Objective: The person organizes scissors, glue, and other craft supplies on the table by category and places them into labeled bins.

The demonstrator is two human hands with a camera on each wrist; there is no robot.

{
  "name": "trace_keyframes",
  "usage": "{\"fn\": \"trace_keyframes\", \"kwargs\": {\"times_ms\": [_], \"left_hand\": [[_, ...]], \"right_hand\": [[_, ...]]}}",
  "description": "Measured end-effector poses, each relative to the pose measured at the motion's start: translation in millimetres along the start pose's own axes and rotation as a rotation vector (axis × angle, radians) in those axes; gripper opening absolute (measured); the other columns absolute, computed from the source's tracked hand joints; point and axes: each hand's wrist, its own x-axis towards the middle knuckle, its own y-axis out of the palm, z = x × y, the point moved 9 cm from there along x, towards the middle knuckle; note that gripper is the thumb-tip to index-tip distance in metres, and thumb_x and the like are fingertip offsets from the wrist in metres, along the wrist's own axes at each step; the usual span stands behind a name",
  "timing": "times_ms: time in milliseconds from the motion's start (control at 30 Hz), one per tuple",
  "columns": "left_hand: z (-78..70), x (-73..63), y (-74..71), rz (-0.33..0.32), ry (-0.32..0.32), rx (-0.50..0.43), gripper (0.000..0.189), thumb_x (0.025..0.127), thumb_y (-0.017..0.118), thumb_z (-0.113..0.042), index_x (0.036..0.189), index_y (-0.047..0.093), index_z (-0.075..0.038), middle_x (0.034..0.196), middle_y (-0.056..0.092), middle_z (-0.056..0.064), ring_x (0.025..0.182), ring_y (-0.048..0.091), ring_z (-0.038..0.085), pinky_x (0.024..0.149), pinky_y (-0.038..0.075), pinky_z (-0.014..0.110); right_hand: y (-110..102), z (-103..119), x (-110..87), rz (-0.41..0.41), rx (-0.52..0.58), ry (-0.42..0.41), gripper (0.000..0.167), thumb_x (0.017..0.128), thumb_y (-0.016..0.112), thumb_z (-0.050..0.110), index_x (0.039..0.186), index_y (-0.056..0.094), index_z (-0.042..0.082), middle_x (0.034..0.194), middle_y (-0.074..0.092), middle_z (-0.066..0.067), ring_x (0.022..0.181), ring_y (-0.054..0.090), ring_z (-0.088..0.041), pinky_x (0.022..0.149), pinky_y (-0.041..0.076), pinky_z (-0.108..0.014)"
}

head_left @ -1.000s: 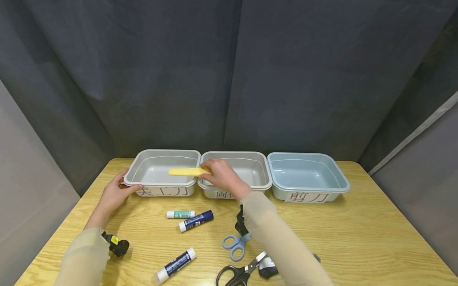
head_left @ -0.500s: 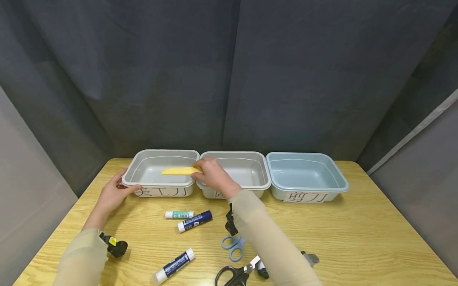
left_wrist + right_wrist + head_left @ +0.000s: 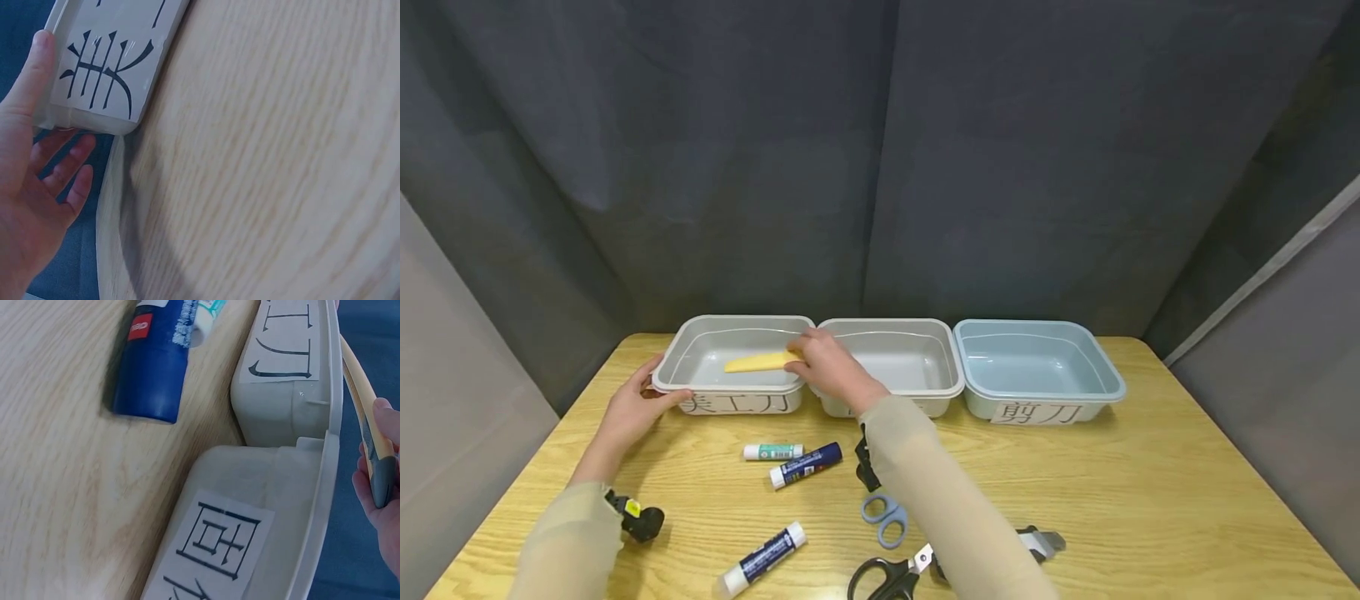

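Observation:
My left hand holds the near left corner of the left grey bin. In the left wrist view its thumb lies along the rim and the fingers curl at the bin's end. My right hand pinches a yellow utility knife by its right end, over the right part of that bin. The right wrist view shows the knife's dark grey end between thumb and fingers. The knife lies level, pointing left, above the bin's floor.
A middle grey bin and a blue bin continue the row. Nearer lie a green-labelled glue stick, blue glue sticks, blue scissors and black scissors. A grey-tipped cutter is partly under the right sleeve.
My right hand has moved left with the yellow utility knife, bringing it from the gap between the grey bins further over the left one. My left hand stays at the bin's corner.

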Motion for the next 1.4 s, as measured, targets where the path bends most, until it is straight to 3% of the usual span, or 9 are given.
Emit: {"fn": "trace_keyframes", "kwargs": {"times_ms": [433,700,933,1400], "left_hand": [[1.0,-0.2,-0.5,0.0,0.0,0.004,0.098,0.075,0.064,-0.055,0.147,0.013,-0.012,0.139,0.032,0.027,0.116,0.039,0.04,0.094,0.029,0.059],[1.8,-1.5,-0.7,-0.011,0.012,-0.001,0.096,0.076,0.064,-0.054,0.147,0.014,-0.012,0.139,0.033,0.027,0.114,0.041,0.039,0.093,0.031,0.057],[3.3,-2.0,-1.4,-0.013,0.005,0.0,0.097,0.075,0.063,-0.055,0.147,0.014,-0.012,0.14,0.032,0.026,0.115,0.04,0.039,0.093,0.03,0.058],[2.4,-3.3,-1.7,-0.024,0.003,-0.013,0.097,0.075,0.064,-0.055,0.147,0.014,-0.014,0.141,0.032,0.025,0.115,0.04,0.038,0.093,0.032,0.055]], "right_hand": [[8,16,14.3,0.001,-0.037,-0.026,0.027,0.089,0.059,0.025,0.109,0.064,0.008,0.1,0.061,-0.004,0.092,0.053,-0.015,0.082,0.043,-0.025],[22,10,18.2,0.031,-0.008,0.041,0.03,0.089,0.058,0.025,0.113,0.063,0.008,0.103,0.059,-0.003,0.093,0.053,-0.014,0.082,0.044,-0.024],[25,12,18.3,0.006,-0.011,0.028,0.028,0.087,0.061,0.023,0.109,0.065,0.006,0.103,0.061,-0.006,0.098,0.055,-0.018,0.087,0.043,-0.026],[42,7,20.8,0.044,0.039,0.148,0.031,0.087,0.062,0.025,0.114,0.064,0.009,0.112,0.061,-0.005,0.105,0.054,-0.018,0.091,0.042,-0.026]]}}
